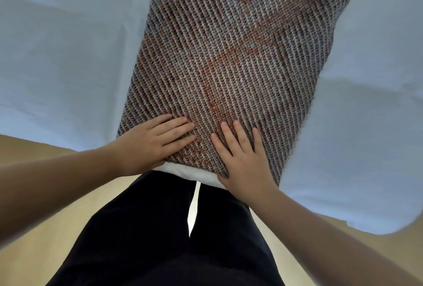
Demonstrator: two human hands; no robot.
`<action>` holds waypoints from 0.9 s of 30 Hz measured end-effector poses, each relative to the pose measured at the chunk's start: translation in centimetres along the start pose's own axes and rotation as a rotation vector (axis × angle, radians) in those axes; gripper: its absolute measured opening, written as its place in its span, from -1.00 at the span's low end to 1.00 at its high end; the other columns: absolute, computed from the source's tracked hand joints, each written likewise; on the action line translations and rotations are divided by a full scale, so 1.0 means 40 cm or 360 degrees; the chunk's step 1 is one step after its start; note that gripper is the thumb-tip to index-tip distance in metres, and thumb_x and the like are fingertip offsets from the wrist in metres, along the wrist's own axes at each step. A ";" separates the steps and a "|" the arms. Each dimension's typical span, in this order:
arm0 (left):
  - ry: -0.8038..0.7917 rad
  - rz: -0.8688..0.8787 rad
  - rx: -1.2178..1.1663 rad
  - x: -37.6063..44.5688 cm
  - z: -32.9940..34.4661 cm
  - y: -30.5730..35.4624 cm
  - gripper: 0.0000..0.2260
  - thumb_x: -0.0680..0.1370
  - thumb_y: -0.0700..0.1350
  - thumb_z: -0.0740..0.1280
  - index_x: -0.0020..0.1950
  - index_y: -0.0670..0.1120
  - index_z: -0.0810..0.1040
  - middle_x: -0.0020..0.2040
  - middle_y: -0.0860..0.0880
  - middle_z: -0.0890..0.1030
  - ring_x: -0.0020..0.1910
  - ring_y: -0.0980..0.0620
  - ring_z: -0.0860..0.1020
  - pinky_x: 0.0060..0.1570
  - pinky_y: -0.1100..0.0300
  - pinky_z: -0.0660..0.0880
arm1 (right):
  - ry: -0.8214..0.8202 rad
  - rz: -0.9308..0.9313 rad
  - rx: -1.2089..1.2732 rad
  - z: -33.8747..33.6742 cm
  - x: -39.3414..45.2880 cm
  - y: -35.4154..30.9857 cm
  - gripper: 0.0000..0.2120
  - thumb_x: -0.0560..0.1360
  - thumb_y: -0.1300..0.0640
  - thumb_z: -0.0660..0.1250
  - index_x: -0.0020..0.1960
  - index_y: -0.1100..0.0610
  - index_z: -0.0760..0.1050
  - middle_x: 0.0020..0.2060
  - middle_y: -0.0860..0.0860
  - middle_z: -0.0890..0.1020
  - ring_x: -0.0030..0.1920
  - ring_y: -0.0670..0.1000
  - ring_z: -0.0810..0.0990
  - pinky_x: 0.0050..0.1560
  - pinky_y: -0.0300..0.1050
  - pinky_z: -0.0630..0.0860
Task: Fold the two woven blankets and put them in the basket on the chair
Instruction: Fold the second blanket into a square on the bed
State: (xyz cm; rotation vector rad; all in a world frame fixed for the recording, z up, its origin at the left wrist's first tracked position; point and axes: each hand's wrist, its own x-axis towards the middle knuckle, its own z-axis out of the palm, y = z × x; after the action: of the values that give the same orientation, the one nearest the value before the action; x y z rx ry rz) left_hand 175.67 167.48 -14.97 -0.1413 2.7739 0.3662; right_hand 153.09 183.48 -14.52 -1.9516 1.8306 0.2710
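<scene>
A woven blanket [229, 56] in grey, white and rust-orange lies as a long folded strip on a white sheet, running away from me. My left hand [155, 141] lies flat on its near left corner, fingers straight and pointing right. My right hand [242, 155] presses flat on its near edge, fingers spread and pointing away from me. Neither hand grips the fabric. A second blanket, the basket and the chair are out of view.
The white sheet [57, 56] covers the surface on both sides of the blanket; its near edge runs just in front of my body. My dark trousers [164, 240] and a pale wooden floor [45, 228] fill the bottom of the view.
</scene>
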 end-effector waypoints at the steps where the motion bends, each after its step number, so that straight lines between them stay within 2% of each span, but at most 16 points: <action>1: 0.0029 0.0006 -0.0003 -0.002 -0.006 0.000 -0.25 0.46 0.02 0.45 0.57 -0.13 0.22 0.56 -0.19 0.27 0.62 -0.11 -0.01 0.55 -0.07 -0.01 | -0.0031 0.0008 -0.0002 -0.007 -0.001 0.000 -0.07 0.22 -0.20 0.56 0.49 0.08 0.36 0.51 0.15 0.32 0.51 0.25 0.23 0.46 0.35 0.03; 4: -0.0067 -0.0006 -0.0125 0.013 -0.052 -0.004 -0.29 0.34 -0.04 0.55 0.46 -0.13 0.45 0.43 -0.18 0.48 0.47 -0.13 0.38 0.50 -0.05 0.22 | -0.0106 -0.0001 -0.0031 -0.043 0.000 -0.009 -0.08 0.16 -0.13 0.60 0.45 0.10 0.42 0.47 0.17 0.38 0.47 0.26 0.32 0.39 0.39 0.20; 5: -0.0135 -0.0025 -0.0173 0.030 -0.075 -0.005 -0.31 0.33 -0.06 0.56 0.44 -0.09 0.48 0.42 -0.14 0.51 0.42 -0.10 0.46 0.45 -0.01 0.29 | -0.0124 -0.0010 -0.0030 -0.058 0.002 -0.009 -0.08 0.13 -0.11 0.61 0.43 0.11 0.45 0.45 0.17 0.41 0.45 0.26 0.36 0.35 0.40 0.28; 7: -0.0205 -0.0140 -0.0337 0.062 -0.117 -0.015 -0.39 0.48 -0.18 0.38 0.53 0.02 0.37 0.51 -0.01 0.41 0.48 0.02 0.38 0.45 0.10 0.28 | -0.0143 -0.0009 0.0002 -0.092 0.008 -0.003 -0.09 0.06 -0.09 0.61 0.38 0.10 0.51 0.39 0.15 0.49 0.37 0.24 0.47 0.21 0.38 0.47; 9: -0.0328 -0.0292 -0.0524 0.070 -0.148 -0.028 -0.38 0.51 -0.29 0.20 0.55 0.11 0.31 0.52 0.12 0.37 0.48 0.11 0.34 0.44 0.15 0.32 | -0.0228 0.0050 0.0078 -0.123 0.015 0.011 -0.06 -0.02 -0.09 0.59 0.35 0.05 0.51 0.34 0.07 0.54 0.30 0.16 0.55 0.03 0.26 0.60; 12: -0.0515 -0.0324 -0.0530 0.060 -0.165 -0.025 -0.44 0.54 -0.22 0.23 0.53 0.12 0.30 0.51 0.12 0.36 0.46 0.09 0.35 0.39 0.12 0.37 | -0.0437 0.0135 0.0148 -0.123 0.004 0.016 0.08 -0.15 -0.16 0.57 0.38 -0.01 0.45 0.37 0.02 0.52 0.31 0.09 0.55 -0.12 0.20 0.65; 14: -0.0687 -0.0277 -0.0498 0.061 -0.172 -0.019 -0.47 0.58 -0.14 0.28 0.54 0.08 0.29 0.53 0.07 0.34 0.48 0.05 0.34 0.39 0.10 0.39 | -0.0470 0.0166 0.0091 -0.093 -0.009 0.013 -0.02 -0.02 -0.18 0.56 0.38 -0.03 0.42 0.44 0.01 0.43 0.38 0.10 0.42 -0.18 0.25 0.63; 16: -0.0778 -0.0223 -0.0471 0.079 -0.196 -0.027 -0.57 0.57 -0.16 0.27 0.44 0.07 0.39 0.40 0.05 0.49 0.35 0.02 0.47 0.28 0.05 0.48 | -0.0544 0.0208 0.0059 -0.110 0.004 0.006 -0.12 0.06 -0.17 0.57 0.35 -0.06 0.41 0.42 -0.02 0.36 0.37 0.09 0.38 -0.20 0.28 0.62; 17: -0.0774 -0.0236 -0.0478 0.094 -0.219 -0.042 -0.61 0.56 -0.21 0.25 0.36 0.07 0.45 0.29 0.05 0.56 0.26 0.03 0.53 0.22 0.05 0.51 | -0.0620 0.0232 0.0101 -0.136 0.026 0.010 -0.11 0.06 -0.16 0.60 0.35 -0.07 0.42 0.41 -0.01 0.34 0.37 0.08 0.41 -0.15 0.32 0.61; 18: -0.0759 -0.0274 -0.0476 0.112 -0.246 -0.061 -0.63 0.54 -0.25 0.23 0.28 0.08 0.50 0.20 0.05 0.60 0.19 0.04 0.57 0.19 0.06 0.51 | -0.0692 0.0210 0.0175 -0.178 0.050 0.016 -0.14 0.16 -0.11 0.60 0.41 -0.07 0.39 0.45 -0.01 0.30 0.41 0.05 0.39 0.01 0.37 0.56; 19: -0.0738 -0.0328 -0.0458 0.131 -0.279 -0.083 -0.66 0.53 -0.26 0.22 0.19 0.08 0.53 0.14 0.06 0.62 0.14 0.05 0.59 0.17 0.08 0.51 | -0.0739 0.0153 0.0263 -0.214 0.072 0.032 -0.20 0.32 -0.01 0.53 0.49 -0.08 0.29 0.50 -0.02 0.24 0.47 0.04 0.31 0.22 0.35 0.46; 20: -0.0703 -0.0397 -0.0445 0.151 -0.311 -0.107 -0.73 0.53 -0.23 0.22 0.11 0.09 0.53 0.10 0.08 0.62 0.12 0.06 0.59 0.16 0.09 0.51 | -0.0767 0.0119 0.0331 -0.256 0.091 0.058 -0.27 0.43 0.08 0.43 0.52 -0.09 0.21 0.50 -0.02 0.27 0.47 0.05 0.30 0.34 0.23 0.39; 21: -0.0633 -0.0467 -0.0422 0.172 -0.347 -0.131 -0.82 0.54 -0.18 0.23 0.03 0.08 0.50 0.08 0.09 0.62 0.11 0.07 0.58 0.15 0.12 0.50 | -0.0761 0.0143 0.0391 -0.301 0.114 0.084 -0.35 0.47 0.08 0.37 0.50 -0.11 0.23 0.42 -0.03 0.39 0.40 0.07 0.39 0.34 0.11 0.41; 23: -0.0488 -0.0615 -0.0335 0.220 -0.425 -0.179 -0.90 0.54 -0.11 0.23 -0.03 0.10 0.45 0.05 0.10 0.61 0.10 0.08 0.57 0.02 0.20 0.44 | -0.0569 0.0225 0.0437 -0.394 0.163 0.151 -0.55 0.47 -0.07 0.35 0.33 -0.10 0.37 0.12 -0.09 0.60 0.14 0.04 0.57 0.18 -0.04 0.51; 24: -0.0423 -0.0689 -0.0288 0.248 -0.461 -0.202 -0.88 0.53 -0.11 0.22 0.00 0.10 0.46 0.02 0.10 0.59 0.07 0.08 0.56 -0.06 0.19 0.39 | -0.0447 0.0270 0.0432 -0.436 0.187 0.190 -0.64 0.47 -0.09 0.34 0.23 -0.07 0.42 0.01 -0.10 0.62 0.06 0.02 0.58 0.07 -0.09 0.52; 27: -0.0166 -0.0903 -0.0138 0.328 -0.540 -0.281 -0.87 0.55 -0.12 0.21 0.01 0.10 0.48 -0.20 0.14 0.47 -0.20 0.11 0.44 -0.12 0.13 0.31 | -0.0108 0.0355 0.0232 -0.536 0.278 0.311 -0.91 0.48 0.10 0.27 -0.01 -0.01 0.43 -0.18 -0.11 0.56 -0.10 0.01 0.55 -0.20 -0.11 0.35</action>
State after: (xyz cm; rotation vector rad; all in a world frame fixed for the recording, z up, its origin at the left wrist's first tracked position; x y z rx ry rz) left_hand 158.07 150.19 -2.46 -0.8760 2.4732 0.3281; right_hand 138.58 163.69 -2.82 -1.6243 1.9667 0.2619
